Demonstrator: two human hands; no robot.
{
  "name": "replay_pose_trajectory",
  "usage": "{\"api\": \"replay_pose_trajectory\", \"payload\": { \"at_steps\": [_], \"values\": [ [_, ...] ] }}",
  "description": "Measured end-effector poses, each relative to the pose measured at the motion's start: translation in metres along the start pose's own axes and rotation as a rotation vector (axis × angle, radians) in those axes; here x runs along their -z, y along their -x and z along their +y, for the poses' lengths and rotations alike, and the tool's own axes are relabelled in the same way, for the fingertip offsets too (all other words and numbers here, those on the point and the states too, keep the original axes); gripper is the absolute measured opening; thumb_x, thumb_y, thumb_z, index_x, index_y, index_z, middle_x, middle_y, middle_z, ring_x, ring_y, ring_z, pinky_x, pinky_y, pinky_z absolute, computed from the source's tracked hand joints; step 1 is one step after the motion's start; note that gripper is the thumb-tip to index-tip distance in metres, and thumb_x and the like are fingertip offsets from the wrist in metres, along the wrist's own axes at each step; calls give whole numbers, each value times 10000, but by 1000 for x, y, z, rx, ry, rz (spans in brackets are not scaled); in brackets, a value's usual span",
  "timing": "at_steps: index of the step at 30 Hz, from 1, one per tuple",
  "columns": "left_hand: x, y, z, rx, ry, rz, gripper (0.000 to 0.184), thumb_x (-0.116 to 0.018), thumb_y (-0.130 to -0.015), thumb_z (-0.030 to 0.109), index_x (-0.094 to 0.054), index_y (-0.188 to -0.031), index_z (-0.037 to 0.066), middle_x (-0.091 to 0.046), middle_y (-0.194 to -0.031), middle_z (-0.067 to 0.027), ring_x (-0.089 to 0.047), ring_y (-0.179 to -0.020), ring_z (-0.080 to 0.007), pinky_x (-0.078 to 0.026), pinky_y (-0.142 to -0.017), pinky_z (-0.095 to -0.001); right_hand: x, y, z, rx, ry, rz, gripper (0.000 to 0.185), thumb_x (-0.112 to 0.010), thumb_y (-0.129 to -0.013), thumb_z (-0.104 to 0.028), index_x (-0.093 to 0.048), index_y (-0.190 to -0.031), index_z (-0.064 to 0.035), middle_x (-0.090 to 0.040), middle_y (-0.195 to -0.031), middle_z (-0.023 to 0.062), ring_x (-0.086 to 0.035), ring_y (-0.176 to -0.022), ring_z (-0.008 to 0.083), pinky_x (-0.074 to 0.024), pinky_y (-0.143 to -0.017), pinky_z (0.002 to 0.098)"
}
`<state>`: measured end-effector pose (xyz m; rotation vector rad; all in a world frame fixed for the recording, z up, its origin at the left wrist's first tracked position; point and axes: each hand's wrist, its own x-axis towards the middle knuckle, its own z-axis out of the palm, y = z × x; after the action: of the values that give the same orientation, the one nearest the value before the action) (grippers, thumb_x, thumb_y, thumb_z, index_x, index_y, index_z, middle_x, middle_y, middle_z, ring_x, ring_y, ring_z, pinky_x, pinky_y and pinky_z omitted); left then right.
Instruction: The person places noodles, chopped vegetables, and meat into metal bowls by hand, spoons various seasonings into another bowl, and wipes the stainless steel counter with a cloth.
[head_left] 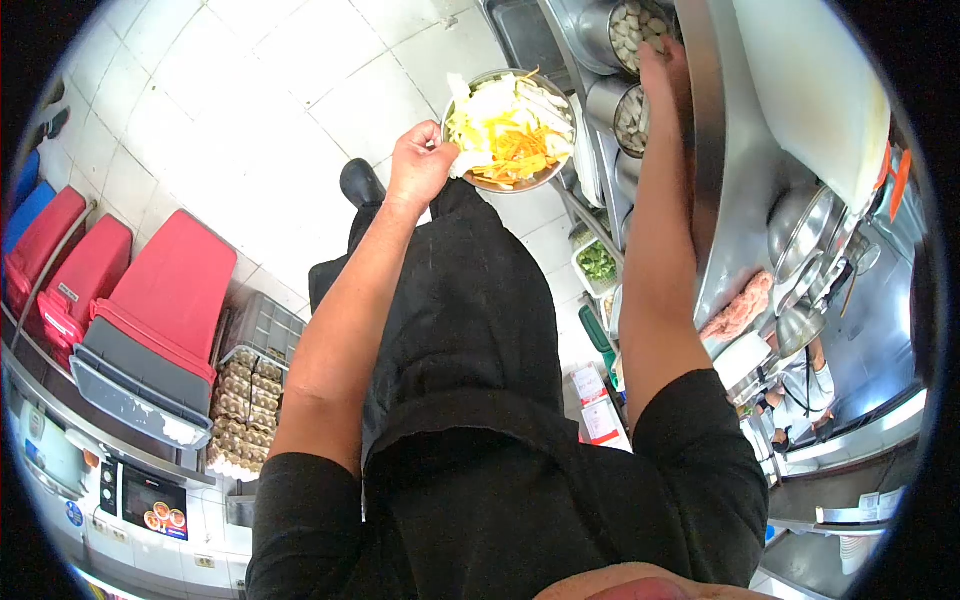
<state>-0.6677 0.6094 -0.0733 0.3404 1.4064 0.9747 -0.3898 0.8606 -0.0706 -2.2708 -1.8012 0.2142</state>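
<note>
My left hand (421,163) is closed on the rim of a round metal bowl (541,183), holding it above the floor in front of my legs. Cut vegetables (512,130) fill the bowl: orange shreds, pale strips and leafy pieces. My right hand (663,68) reaches into the upper of two round metal containers (598,35), among small white rounded pieces (630,28). Its fingertips are mostly hidden there, so their grip does not show. Beside it, a second metal container (602,103) holds similar white pieces (632,122).
A steel counter (738,200) runs along my right, bearing a white board (815,90), metal bowls (800,232) and pinkish meat (740,303). Below are green leaves in a tub (597,262). To my left stand red-lidded bins (165,290) and stacked egg trays (245,405). Another person (805,390) is at far right.
</note>
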Motion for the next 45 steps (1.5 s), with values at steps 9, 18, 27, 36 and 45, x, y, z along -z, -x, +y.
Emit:
{"api": "replay_pose_trajectory", "payload": {
  "at_steps": [9, 18, 27, 36, 45],
  "values": [
    [5, -4, -12, 11, -50, -6, 236, -568, -791, -43, -444, -653, 103, -506, -662, 47, -436, -587, -39, -357, -513, -216, -35, -31, 7, 235, 269, -59, 536, -690, -734, -385, -635, -1208, -141, -633, -1171, 190, -572, -1116, 378, -429, -998, 424],
    [4, 0, -8, 20, 17, 1, 246, -568, -788, -43, -431, -646, 105, -511, -661, 41, -438, -593, -38, -358, -518, -217, -54, -53, 48, 193, -92, -128, 467, -754, -674, -266, -664, -1100, -97, -672, -1067, 165, -629, -1006, 343, -481, -905, 394],
    [8, -4, -18, 17, -11, 13, 227, -573, -782, -38, -458, -640, 97, -505, -635, 39, -437, -553, -43, -359, -498, -221, -6, -30, -43, 301, 74, -116, 319, -639, -781, -249, -697, -1031, -61, -654, -1072, 231, -613, -1025, 378, -468, -914, 421],
    [7, -3, -21, 2, 17, 3, 232, -556, -805, -46, -453, -654, 96, -528, -677, 39, -458, -591, -39, -386, -518, -221, -49, -78, 26, 133, 84, -217, 348, -711, -705, -260, -665, -989, -64, -682, -964, 167, -646, -906, 334, -496, -824, 409],
    [6, -5, -18, 22, 12, 58, 213, -578, -777, -28, -456, -650, 92, -504, -644, 37, -438, -568, -43, -349, -503, -222, -2, 1, 20, 8, -666, -30, 273, -703, -728, -97, -570, -953, -19, -624, -879, 85, -620, -829, 187, -493, -738, 313]
  ]
}}
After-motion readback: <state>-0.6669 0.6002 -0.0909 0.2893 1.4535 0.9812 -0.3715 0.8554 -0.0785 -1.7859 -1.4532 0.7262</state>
